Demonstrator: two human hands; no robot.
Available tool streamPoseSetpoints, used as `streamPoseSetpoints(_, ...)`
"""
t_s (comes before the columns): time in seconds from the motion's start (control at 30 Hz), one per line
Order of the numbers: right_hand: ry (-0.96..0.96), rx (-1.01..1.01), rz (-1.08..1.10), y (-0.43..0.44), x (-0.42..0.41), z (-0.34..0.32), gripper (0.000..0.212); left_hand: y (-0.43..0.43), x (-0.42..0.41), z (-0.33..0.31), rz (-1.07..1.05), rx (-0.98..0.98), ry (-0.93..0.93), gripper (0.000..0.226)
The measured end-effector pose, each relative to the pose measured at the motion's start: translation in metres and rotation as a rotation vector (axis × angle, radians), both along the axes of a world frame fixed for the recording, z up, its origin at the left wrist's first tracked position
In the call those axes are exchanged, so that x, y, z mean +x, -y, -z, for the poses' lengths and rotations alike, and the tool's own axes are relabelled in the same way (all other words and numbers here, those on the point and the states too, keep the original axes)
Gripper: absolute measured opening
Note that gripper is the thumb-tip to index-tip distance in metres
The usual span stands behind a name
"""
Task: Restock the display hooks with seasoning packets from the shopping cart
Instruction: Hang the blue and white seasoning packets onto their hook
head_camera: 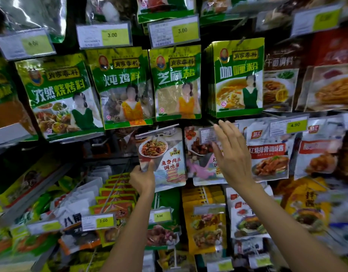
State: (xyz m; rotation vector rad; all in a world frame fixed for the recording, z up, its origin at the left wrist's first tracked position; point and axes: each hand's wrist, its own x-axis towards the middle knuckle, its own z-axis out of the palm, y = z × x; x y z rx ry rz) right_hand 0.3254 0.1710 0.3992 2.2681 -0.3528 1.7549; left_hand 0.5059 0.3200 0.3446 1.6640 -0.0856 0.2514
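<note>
My left hand (142,178) grips the lower left corner of a white seasoning packet (165,158) printed with a dish of shredded pork. It holds the packet upright against a metal display hook (161,129) in the middle row. My right hand (233,154) is raised to the right of it, fingers spread and empty, in front of a pink-and-white packet (201,165) and its clear price tag (207,135). The shopping cart is out of view.
Green seasoning packets hang in a row above, among them a thick stack of curry powder (238,77). Red-and-white sauce packets (269,152) hang to the right. More packets and yellow price tags (99,220) crowd the lower hooks.
</note>
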Motion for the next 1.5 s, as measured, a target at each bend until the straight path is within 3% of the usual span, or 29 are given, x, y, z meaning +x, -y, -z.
streamPoseSetpoints(0.1,0.040,0.072,-0.036,-0.008,-0.020,0.010,0.036,-0.013,-0.020,0.009,-0.064,0.037,0.098,0.028)
streamPoseSetpoints(0.2,0.020,0.235,-0.065,-0.019,-0.052,0.038,0.037,-0.021,-0.056,0.030,-0.097,0.160,0.363,0.022)
streamPoseSetpoints(0.33,-0.088,0.548,-0.007,-0.032,-0.113,0.095,0.043,0.003,-0.125,0.057,0.378,0.236,0.468,0.023)
streamPoseSetpoints(0.5,-0.028,0.866,0.213,-0.037,-0.209,0.161,0.021,0.057,-0.226,0.099,0.963,0.318,0.465,0.025)
streamPoseSetpoints(0.67,0.051,1.179,0.445,-0.047,-0.313,0.220,0.018,0.095,-0.326,0.150,1.286,0.368,0.389,0.024)
streamPoseSetpoints(0.83,0.233,1.349,0.609,-0.060,-0.396,0.268,0.017,0.121,-0.409,0.201,1.582,0.489,0.363,0.023)
streamPoseSetpoints(1.17,0.498,1.640,0.893,-0.053,-0.507,0.350,0.020,0.179,-0.528,0.286,1.813,0.767,0.332,0.024)
streamPoseSetpoints(1.5,0.595,1.780,1.031,0.045,-0.571,0.449,0.015,0.305,-0.608,0.378,1.924,0.921,0.284,0.025)
